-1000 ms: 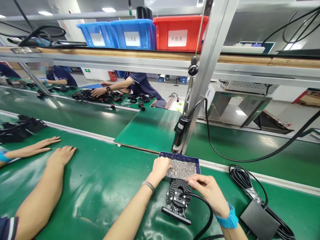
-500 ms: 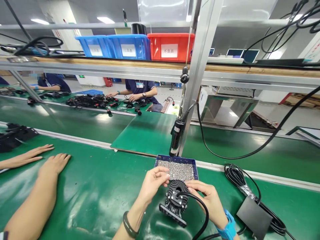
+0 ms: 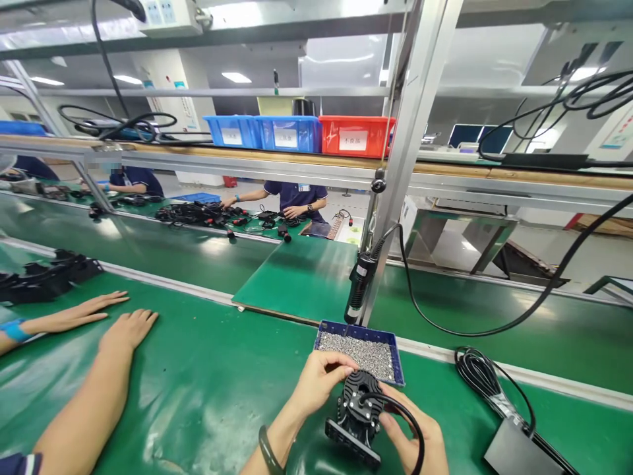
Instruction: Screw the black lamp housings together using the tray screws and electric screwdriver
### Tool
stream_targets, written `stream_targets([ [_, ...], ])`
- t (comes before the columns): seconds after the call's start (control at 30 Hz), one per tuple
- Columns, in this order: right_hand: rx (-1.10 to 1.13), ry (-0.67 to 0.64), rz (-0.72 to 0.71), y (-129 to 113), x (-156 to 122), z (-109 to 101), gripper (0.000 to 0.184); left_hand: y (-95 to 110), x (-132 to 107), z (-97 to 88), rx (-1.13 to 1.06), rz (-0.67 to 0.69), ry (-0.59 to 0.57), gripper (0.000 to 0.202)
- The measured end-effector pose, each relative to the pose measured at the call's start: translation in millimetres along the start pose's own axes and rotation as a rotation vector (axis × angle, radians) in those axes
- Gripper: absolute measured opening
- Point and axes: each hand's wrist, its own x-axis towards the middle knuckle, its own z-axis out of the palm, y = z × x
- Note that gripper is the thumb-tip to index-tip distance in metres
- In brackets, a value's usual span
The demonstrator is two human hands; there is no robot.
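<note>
A black ribbed housing (image 3: 360,409) with a bracket, silver screws and a thick black cable (image 3: 408,419) is tilted toward me at the bench's front. My right hand (image 3: 418,432) grips its right side, thumb in front. At its upper left edge, my left hand (image 3: 321,379) is closed, thumb and forefinger pinched together; whatever is between the fingertips is too small to make out. Just behind the housing sits a blue tray (image 3: 399,369) filled with small silver screws. A black electric screwdriver (image 3: 360,287) hangs upright above the tray's back edge.
To the right lie a coiled black cable (image 3: 477,376) and a dark box (image 3: 524,448). A co-worker's hands (image 3: 128,330) rest on the green bench at left, near black parts (image 3: 47,277). Overhead, a shelf holds blue bins (image 3: 289,135) and a red bin (image 3: 353,135). A metal post (image 3: 410,132) rises behind the tray.
My left fingertips have come from beside the tray onto the housing's upper edge. My right hand has slid lower and wraps its side. The view has tilted up and shifted slightly left.
</note>
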Motion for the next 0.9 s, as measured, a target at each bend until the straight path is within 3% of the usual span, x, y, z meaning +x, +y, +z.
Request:
stream_targets([
  [0.2, 0.126, -0.068, 0.125, 8.2, 11.3, 4.7, 0.038, -0.5, -15.1, -4.2, 0.135, 0.112, 0.127, 0.017],
  [0.4, 0.117, -0.058, 0.056, 16.1, 13.0, 2.6, 0.035, -3.8, -32.5, 1.5, 0.134, 0.159, 0.111, 0.027],
  [0.53, 0.111, -0.056, -0.006, 22.7, 5.4, 2.0, 0.032, -27.3, -49.4, 9.7, 0.0, 0.181, 0.063, 0.052],
  [0.63, 0.07, -0.054, -0.062, 18.7, 5.4, -1.5, 0.034, -53.4, -58.5, 18.7, 0.053, 0.274, 0.029, 0.094],
  [0.7, 0.043, -0.062, -0.045, 10.5, 18.0, -4.3, 0.036, -66.1, -61.4, 24.2, 0.136, 0.277, 0.049, 0.109],
  [0.8, 0.074, -0.001, 0.069, -5.5, 61.7, -2.5, 0.044, -71.1, -63.4, 28.9, 0.214, 0.258, 0.066, 0.105],
  [0.9, 0.143, 0.032, 0.037, -18.5, 122.0, 10.1, 0.059, -62.9, -62.9, 30.3, 0.262, 0.335, 0.087, 0.096],
])
